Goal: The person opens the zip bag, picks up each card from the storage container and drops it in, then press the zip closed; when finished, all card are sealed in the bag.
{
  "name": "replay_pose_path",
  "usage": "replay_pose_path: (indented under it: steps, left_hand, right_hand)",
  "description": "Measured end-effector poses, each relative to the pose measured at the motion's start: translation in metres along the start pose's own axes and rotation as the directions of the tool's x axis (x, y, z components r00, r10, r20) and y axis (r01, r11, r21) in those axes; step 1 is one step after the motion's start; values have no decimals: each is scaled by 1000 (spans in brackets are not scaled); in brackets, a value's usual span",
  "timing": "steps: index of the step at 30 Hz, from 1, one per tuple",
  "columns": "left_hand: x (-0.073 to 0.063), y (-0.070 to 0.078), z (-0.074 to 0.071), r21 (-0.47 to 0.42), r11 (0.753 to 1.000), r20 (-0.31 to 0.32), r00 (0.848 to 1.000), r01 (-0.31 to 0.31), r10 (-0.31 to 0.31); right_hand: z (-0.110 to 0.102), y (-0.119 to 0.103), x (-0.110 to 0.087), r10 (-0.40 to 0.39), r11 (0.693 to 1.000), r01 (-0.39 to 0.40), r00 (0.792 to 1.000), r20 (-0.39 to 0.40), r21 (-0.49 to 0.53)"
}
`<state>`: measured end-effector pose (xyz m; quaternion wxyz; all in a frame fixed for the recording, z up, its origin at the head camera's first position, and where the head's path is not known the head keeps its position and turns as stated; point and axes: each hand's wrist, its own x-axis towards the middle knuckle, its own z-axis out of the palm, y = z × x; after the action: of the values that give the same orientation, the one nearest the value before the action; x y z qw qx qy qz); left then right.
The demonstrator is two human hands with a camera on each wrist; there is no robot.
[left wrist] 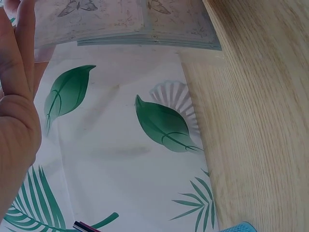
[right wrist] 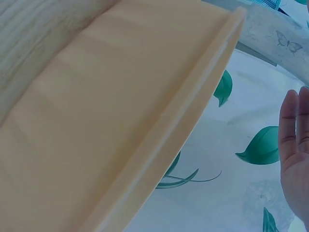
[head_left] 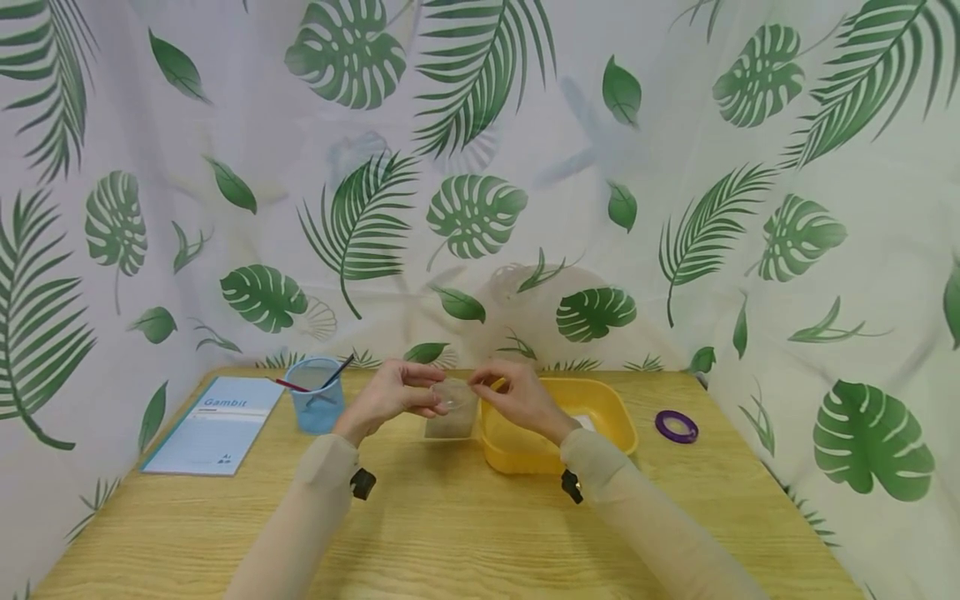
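Observation:
A clear plastic packet (head_left: pixel 452 419) with several printed sheets inside hangs upright between my hands, just left of the yellow basket. Butterfly drawings show on the sheets in the left wrist view, where the packet (left wrist: pixel 113 21) spans the top. My left hand (head_left: pixel 393 393) holds its upper left side between thumb and fingers. At the upper right corner, my right hand (head_left: pixel 519 400) pinches the plastic edge, with the forearm reaching over the basket. The right wrist view shows part of the packet (right wrist: pixel 263 34) beyond the basket's wall.
The yellow basket (head_left: pixel 558 462) holds something white (head_left: pixel 583 422). To its right lies a purple ring (head_left: pixel 677 427). On the left are a blue mesh pen cup (head_left: pixel 317 408) with two pens and a Gambit notebook (head_left: pixel 213 429). A leaf-patterned curtain (head_left: pixel 480 267) stands behind the table.

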<state>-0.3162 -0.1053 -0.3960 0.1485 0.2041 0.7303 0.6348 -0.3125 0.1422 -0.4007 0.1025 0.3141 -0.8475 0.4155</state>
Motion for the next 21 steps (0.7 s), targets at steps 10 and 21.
replay_pose_path:
  steps: [10, 21]
  left_hand:
    - [1, 2, 2, -8, 1000, 10, 1000, -19, 19]
    - [0, -1, 0, -16, 1000, 15, 1000, 4, -4]
  right_hand:
    - [-1, 1, 0, 16, 1000, -16, 1000, 12, -9]
    - [-6, 7, -3, 37, 998, -37, 999, 3, 47]
